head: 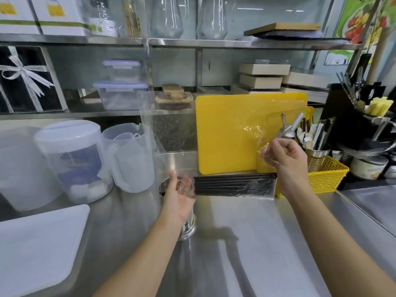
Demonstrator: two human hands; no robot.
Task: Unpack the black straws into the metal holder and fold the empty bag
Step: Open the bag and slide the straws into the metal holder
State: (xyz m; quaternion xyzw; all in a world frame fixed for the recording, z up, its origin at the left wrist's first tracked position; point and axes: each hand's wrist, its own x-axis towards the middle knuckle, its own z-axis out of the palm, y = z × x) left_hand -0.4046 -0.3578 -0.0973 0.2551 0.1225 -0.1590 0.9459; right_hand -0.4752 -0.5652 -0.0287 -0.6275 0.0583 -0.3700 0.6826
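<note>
Left hand: my left hand [179, 194] is half open with the thumb up. The fingers curl loosely round a crumple of the clear bag [255, 133], right above the holder [188, 229].
Right hand: my right hand [287, 159] is raised in front of the yellow board [225, 133]. Thumb and fingertips pinch the other crinkled end of the bag, and the other fingers are curled in.
Bag: it is see-through film held off the counter [257, 243] between my two hands. One straight edge rises on the left.
Holder: it stands upright on the counter and is mostly hidden by my left wrist. There is something dark inside its rim; I cannot tell what.
Straws: the black straws [233, 185] lie flat in a wrapped bundle on the counter at the foot of the board. They sit between the holder and the yellow basket [325, 179].
Writing: the white boxes [60, 16] on the top shelf show a yellow picture and a green band, with no words I can read. The tub [368, 168] at far right carries print too blurred to make out.
</note>
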